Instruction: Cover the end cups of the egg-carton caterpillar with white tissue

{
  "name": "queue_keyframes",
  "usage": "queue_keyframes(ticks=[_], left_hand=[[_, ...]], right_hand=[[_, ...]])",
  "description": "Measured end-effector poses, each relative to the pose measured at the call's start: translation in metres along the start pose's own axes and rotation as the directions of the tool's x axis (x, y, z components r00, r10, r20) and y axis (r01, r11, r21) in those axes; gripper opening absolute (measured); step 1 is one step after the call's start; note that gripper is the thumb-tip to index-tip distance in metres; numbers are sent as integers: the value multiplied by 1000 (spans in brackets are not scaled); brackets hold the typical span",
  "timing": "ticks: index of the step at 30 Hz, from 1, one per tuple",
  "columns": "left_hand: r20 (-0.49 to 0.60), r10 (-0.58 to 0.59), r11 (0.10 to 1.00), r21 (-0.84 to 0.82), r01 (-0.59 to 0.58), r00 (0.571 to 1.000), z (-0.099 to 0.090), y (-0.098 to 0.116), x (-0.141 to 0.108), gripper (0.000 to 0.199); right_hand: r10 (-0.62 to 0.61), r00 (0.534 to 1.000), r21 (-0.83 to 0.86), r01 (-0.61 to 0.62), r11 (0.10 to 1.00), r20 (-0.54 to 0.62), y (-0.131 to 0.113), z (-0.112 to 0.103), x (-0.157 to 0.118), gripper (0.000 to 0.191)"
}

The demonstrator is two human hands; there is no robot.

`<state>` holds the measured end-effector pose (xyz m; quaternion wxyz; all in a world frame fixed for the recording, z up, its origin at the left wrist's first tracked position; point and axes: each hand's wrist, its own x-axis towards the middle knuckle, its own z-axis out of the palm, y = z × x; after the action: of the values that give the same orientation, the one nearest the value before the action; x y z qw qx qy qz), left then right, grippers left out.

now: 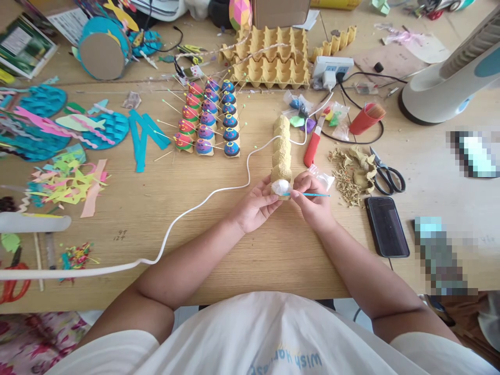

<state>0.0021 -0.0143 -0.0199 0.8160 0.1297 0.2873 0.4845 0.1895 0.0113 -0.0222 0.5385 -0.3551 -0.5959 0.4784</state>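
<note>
A strip of tan egg-carton cups (pixel 282 151) lies lengthwise in front of me, its nearest cup covered with white material (pixel 280 187). My left hand (pixel 258 204) grips the near end of the strip from the left, thumb beside the white cup. In my right hand (pixel 312 202) is a thin blue stick tool (pixel 318 195), pinched between the fingers, its tip at the right side of the white cup. A white cable (pixel 219 188) runs across the strip. To the left stand three rows of painted cups (pixel 205 119) with pins stuck in them.
Right of the strip are a red-handled cutter (pixel 311 148), carton scraps (pixel 353 174), black scissors (pixel 389 177), a phone (pixel 387 226) and a red cup (pixel 361 121). Egg trays (pixel 269 70) and a power strip (pixel 332 65) lie behind. Paper scraps (pixel 68 179) are at left.
</note>
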Motion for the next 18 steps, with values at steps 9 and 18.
queue_keyframes(ticks=[9,18], left_hand=[[-28,7,1000,5,-7,1000,-1,1,0,78],[-11,-11,1000,1,11,1000,2,1,1,78]], right_hand=[[-92,995,-150,96,984,32,1,-2,3,38],[-164,985,-146,170,975,51,-1,-1,0,36]])
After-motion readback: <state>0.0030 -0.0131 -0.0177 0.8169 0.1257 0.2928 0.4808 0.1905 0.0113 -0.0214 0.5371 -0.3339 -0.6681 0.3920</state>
